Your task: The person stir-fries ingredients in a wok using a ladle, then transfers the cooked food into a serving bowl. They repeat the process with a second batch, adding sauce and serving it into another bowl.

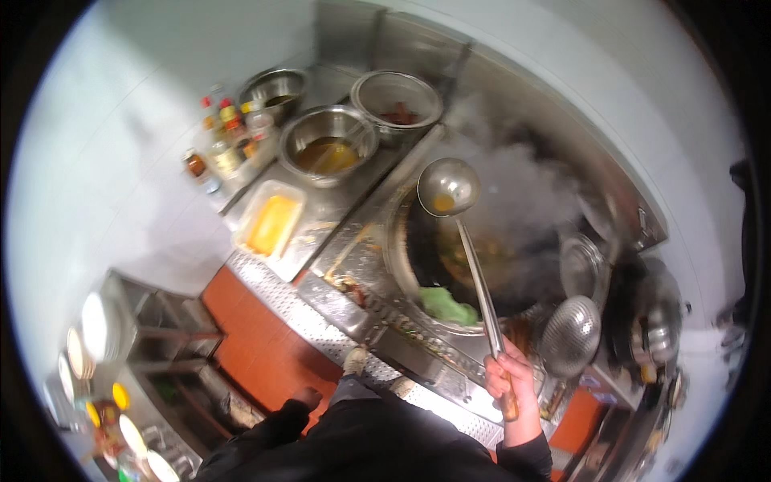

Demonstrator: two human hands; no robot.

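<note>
My right hand [514,376] is closed round the wooden end of a long-handled metal ladle [479,289]. The ladle's bowl is raised over the left part of a dark wok [430,253], with a little yellowish-brown liquid in it. Thick steam rises from the wok and hides much of its inside; brownish food shows dimly. Something soft and green [446,306], leaf or cloth, lies at the wok's near edge. My left hand [307,397] hangs low by my body, away from the stove, too dark and blurred for its fingers to show.
Left of the wok stand a metal bowl of brown liquid [328,157], a bowl with reddish pieces [397,112], a tray of yellow-orange contents [273,226] and several bottles [229,136]. A perforated strainer [571,336] lies right of the wok. Stacked plates [100,325] stand at the left.
</note>
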